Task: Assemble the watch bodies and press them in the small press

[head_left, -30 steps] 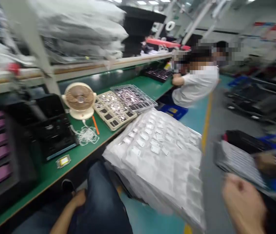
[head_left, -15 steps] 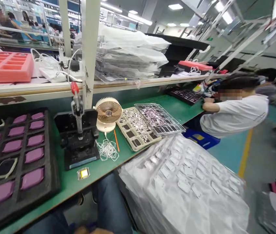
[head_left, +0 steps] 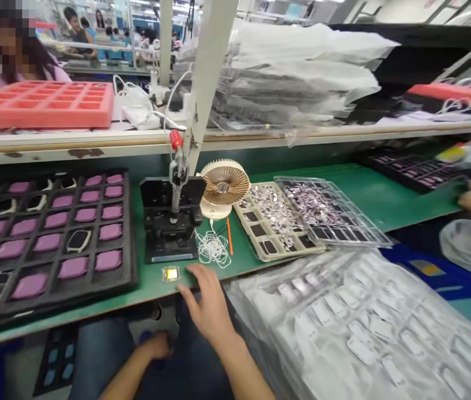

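My right hand (head_left: 207, 300) is stretched over the table's front edge, thumb and fingers apart, with nothing in it. Just left of its fingertips a small clear-framed part with a bright yellow middle (head_left: 171, 274) lies on the green table. My left hand (head_left: 158, 345) is low, below the table edge, above my lap; its fingers are in shadow and hard to make out. Behind the small part stands a black toggle-clamp fixture (head_left: 173, 222) with a red-tipped lever. To the left a black foam tray (head_left: 133, 261) holds purple pieces and several watch-like frames.
Beside the fixture are a cream fan (head_left: 224, 189), a coiled white cable (head_left: 214, 248) and an orange stick (head_left: 229, 236). Farther right lie a beige tray (head_left: 260, 253) and a clear tray (head_left: 364, 233) of small parts. Plastic-covered trays (head_left: 344, 344) stand at my right. Co-workers are nearby.
My view has turned left, so the table things appear farther right. My right hand has come up from the lap to the table edge, and my left forearm now shows.
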Available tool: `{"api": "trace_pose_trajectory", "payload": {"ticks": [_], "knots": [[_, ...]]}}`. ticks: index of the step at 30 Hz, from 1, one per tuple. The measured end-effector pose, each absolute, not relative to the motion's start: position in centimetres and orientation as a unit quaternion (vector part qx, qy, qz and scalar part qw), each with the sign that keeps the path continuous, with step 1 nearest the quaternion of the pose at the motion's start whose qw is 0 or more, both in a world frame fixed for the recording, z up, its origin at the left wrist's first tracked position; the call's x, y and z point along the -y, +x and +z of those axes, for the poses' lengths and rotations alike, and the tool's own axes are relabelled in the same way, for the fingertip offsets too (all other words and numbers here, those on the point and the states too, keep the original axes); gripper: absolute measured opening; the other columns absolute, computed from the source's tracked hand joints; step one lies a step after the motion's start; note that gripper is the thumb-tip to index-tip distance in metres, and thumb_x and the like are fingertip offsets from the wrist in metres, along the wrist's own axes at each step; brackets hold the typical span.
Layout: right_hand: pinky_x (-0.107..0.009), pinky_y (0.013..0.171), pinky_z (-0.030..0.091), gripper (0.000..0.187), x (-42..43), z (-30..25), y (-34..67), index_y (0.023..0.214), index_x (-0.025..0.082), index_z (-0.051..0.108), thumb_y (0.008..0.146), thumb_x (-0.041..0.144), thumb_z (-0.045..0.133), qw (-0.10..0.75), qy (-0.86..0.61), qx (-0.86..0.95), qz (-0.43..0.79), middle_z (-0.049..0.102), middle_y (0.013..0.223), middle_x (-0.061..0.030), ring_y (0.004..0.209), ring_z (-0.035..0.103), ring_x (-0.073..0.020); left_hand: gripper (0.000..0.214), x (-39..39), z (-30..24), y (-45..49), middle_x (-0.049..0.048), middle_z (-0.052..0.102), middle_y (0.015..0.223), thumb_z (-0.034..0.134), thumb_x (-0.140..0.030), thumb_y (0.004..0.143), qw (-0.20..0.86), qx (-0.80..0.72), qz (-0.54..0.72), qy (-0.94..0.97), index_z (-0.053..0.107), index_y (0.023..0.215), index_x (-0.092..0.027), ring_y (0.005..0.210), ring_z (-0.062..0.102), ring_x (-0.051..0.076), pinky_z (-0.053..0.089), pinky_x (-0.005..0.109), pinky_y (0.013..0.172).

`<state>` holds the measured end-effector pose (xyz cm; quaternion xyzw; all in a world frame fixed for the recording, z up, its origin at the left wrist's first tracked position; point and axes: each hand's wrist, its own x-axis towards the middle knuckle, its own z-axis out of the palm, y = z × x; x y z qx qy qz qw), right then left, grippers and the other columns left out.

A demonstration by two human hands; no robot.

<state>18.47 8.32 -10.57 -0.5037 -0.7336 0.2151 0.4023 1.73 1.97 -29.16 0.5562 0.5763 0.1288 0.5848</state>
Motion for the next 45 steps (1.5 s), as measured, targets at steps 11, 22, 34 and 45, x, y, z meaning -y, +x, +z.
{"api": "trace_pose_trajectory", "payload": {"ticks": [11, 22, 34, 45], "knots": [[-0.045, 0.093, 0.056, 0.034, -8.7, -9.4, 15.3, 0.124, 0.023, 0.067, 0.093, 0.027, 0.079, 0.400, -0.447, 0.780, 0.180, 0.075, 0.114, -0.0084, 0.105, 0.066, -0.0283, 0.045, 2.7, -15.2, -4.0, 0.0148, 0.077, 0.121, 0.065, -0.056, 0.095, 0.577, -0.550, 0.460, 0.392, 0.073, 0.121, -0.021, 0.107, 0.073, 0.030, 0.055, 0.044, 0.100], [-0.042, 0.093, 0.057, 0.037, 0.2, -4.1, 16.2, 0.132, 0.024, 0.058, 0.097, 0.025, 0.072, 0.411, -0.447, 0.769, 0.197, 0.070, 0.122, -0.0106, 0.109, 0.065, -0.0258, 0.062, -0.4, -5.6, 0.8, 0.0201, 0.072, 0.135, 0.094, -0.031, 0.074, 0.711, -0.430, 0.536, 0.150, 0.070, 0.129, -0.016, 0.103, 0.077, 0.028, 0.064, 0.034, 0.083], [-0.029, 0.071, 0.046, 0.016, -8.2, 1.2, 38.2, 0.097, 0.020, 0.074, 0.100, 0.024, 0.059, 0.059, -0.752, 0.656, 0.035, 0.078, 0.094, -0.0078, 0.084, 0.071, -0.0227, 0.058, 1.1, -10.0, -1.3, 0.0225, 0.076, 0.127, 0.098, -0.027, 0.065, 0.764, -0.460, 0.434, 0.124, 0.077, 0.118, -0.014, 0.092, 0.078, 0.031, 0.060, 0.030, 0.065], [-0.030, 0.089, 0.046, 0.019, -21.6, -2.3, 33.3, 0.117, 0.021, 0.072, 0.103, 0.026, 0.060, 0.064, -0.555, 0.829, 0.034, 0.073, 0.115, -0.0093, 0.107, 0.064, -0.0225, 0.058, 2.1, -14.4, 0.7, 0.0214, 0.082, 0.103, 0.100, -0.022, 0.056, 0.763, -0.516, 0.377, 0.095, 0.074, 0.108, -0.012, 0.083, 0.081, 0.035, 0.063, 0.036, 0.066]]}}
